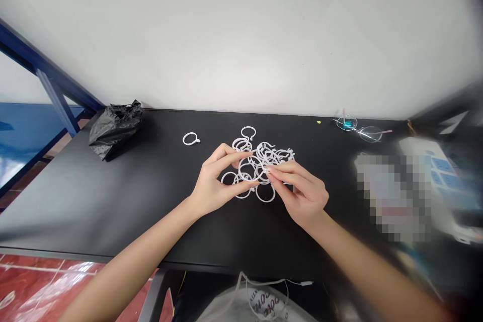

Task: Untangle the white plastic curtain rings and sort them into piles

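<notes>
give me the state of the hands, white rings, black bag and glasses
Left hand: holding a ring between thumb and fingers
Right hand: pinching that ring's other side
Held ring: gripped; clasp hidden by fingertips
Ring pile: loosely heaped, overlapping
Lone ring: lying apart, looks closed
Black bag: crumpled
Glasses: lying down; arm folding unclear

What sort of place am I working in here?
Probably a bedroom or dormitory, though I can't be certain: a black desk by a plain wall, glasses lying on it, and a blue frame, perhaps a bunk bed's, at far left.
</notes>
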Demonstrator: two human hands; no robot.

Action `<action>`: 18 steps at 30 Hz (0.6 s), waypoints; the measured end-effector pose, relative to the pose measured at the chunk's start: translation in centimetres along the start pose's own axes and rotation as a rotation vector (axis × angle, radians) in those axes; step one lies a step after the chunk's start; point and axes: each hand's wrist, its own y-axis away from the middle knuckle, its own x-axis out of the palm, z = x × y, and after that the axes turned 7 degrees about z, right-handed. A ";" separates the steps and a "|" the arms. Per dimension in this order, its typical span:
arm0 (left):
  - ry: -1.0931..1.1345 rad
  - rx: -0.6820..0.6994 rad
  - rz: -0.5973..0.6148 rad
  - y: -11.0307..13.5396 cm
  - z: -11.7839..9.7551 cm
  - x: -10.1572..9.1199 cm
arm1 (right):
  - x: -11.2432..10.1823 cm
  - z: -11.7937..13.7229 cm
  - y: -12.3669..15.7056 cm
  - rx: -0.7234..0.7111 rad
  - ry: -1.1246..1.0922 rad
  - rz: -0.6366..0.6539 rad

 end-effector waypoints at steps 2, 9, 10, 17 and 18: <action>0.032 -0.021 -0.001 0.0 0.0 0.1 | 0.0 0.1 -0.1 -0.003 0.003 -0.005; 0.110 -0.051 -0.005 0.1 0.0 0.2 | 0.0 0.2 -0.2 0.005 0.004 -0.005; 0.118 -0.053 -0.006 0.0 0.0 0.2 | 0.0 0.2 -0.2 0.004 0.000 -0.004; 0.239 -0.074 0.006 0.0 -0.3 0.3 | 0.1 0.3 0.1 0.011 -0.056 -0.010; 0.246 -0.075 0.004 0.0 -0.3 0.3 | 0.1 0.3 0.2 0.015 -0.057 -0.012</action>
